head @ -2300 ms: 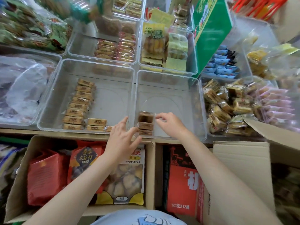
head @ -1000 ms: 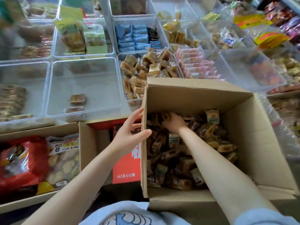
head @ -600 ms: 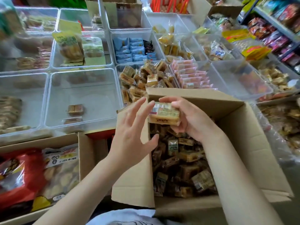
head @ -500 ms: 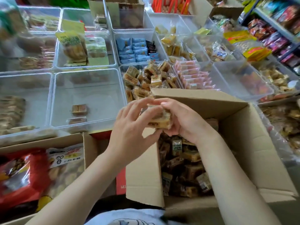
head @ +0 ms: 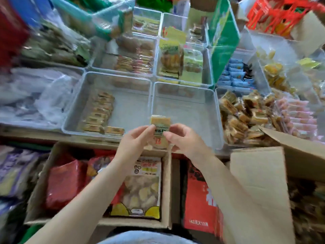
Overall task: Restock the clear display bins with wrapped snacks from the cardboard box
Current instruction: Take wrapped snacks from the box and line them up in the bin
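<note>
Wrapped snacks [head: 160,128], a small stack in tan and yellow wrappers, sit pinched between both hands above the near edge of a clear bin [head: 186,110]. The left hand [head: 136,140] grips the stack from its left side with thumb and curled fingers, and the right hand [head: 182,140] grips it from the right in the same way, the two hands close together with the stack between their fingertips. Directly beyond the grip lies the clear bin's bare floor; motion blur hides whether anything rests under the hands at its front wall. Just left of the grip, a second bin [head: 130,106] holds a row of tan bars [head: 98,111] along its left side. To the right of the grip, a third bin is heaped with brown and gold packets [head: 246,117], with pink packets [head: 297,118] farther right. Below and right of the grip, the cardboard box [head: 260,182] shows its tan flap and wall. Below and left of the grip, an open carton [head: 167,191] holds red bags [head: 65,184] and a clear-windowed snack bag [head: 142,189]. A red case [head: 200,199] stands between the carton and the cardboard box.
</note>
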### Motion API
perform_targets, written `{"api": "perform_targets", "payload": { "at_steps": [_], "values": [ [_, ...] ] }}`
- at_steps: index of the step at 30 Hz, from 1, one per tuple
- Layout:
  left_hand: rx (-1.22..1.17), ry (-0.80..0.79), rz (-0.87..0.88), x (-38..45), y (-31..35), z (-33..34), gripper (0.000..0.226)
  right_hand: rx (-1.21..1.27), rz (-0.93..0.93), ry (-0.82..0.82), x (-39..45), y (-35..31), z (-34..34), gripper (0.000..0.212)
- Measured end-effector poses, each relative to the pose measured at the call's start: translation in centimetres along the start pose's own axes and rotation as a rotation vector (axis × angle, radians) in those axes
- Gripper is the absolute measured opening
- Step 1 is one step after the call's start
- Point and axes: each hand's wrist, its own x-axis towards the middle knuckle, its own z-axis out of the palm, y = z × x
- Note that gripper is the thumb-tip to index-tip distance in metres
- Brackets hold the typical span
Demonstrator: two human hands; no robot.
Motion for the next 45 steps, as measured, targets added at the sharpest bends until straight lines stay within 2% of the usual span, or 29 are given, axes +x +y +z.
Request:
{"api": "perform_targets", "payload": {
  "at_steps": [2, 4, 7, 10, 18, 23, 27, 32, 35, 39, 42, 45],
  "values": [
    [0.280, 0.148, 0.120, 2.0, -2.2, -5.2, 0.028, -0.118, -0.027, 0.065, 3.2, -0.4, 2.9, 0.009],
    [0.680, 0.254, 0.218, 3.9, -5.2, -10.6, 0.045, -0.311, -0.082, 0.110, 6.2, -0.7, 5.3, 0.013],
    [1.190, 0.246, 0.195, 5.8, -9.3, -16.6, 0.066, -0.627, -0.141, 0.104, 10.5, -1.1, 8.5, 0.019],
    [1.361, 0.199, 0.188, 6.4, -11.7, -19.0, 0.069, -0.816, -0.128, 0.035, 15.1, -0.8, 11.6, 0.026],
    [1.334, 0.264, 0.316, 6.8, -13.1, -19.1, 0.063, -1.151, 0.015, -0.125, 23.2, 3.2, 17.9, 0.032],
    [1.355, 0.274, 0.316, 7.0, -13.6, -19.2, 0.062, -1.214, 0.190, -0.215, 25.0, 5.5, 19.6, 0.052],
    [1.359, 0.279, 0.316, 7.1, -13.6, -19.1, 0.061, -1.080, 0.292, -0.272, 25.1, 5.9, 20.1, 0.056],
    [1.332, 0.264, 0.297, 7.0, -13.3, -19.1, 0.060, -1.003, 0.275, -0.265, 23.9, 5.4, 19.4, 0.064],
    [1.336, 0.227, 0.250, 6.6, -12.5, -19.2, 0.057, -0.972, 0.263, -0.246, 22.2, 4.4, 18.0, 0.061],
    [1.264, 0.165, 0.161, 6.1, -10.6, -18.6, 0.059, -0.857, 0.151, -0.227, 17.5, 1.4, 14.6, 0.038],
    [1.077, 0.089, 0.242, 4.7, -7.8, -15.9, 0.053, -0.734, 0.026, -0.184, 12.1, -0.9, 10.8, 0.015],
    [1.009, -0.063, 0.325, 2.5, -5.1, -10.3, 0.034, -0.668, -0.128, -0.015, 5.9, -1.6, 5.5, 0.011]
  ]
}}
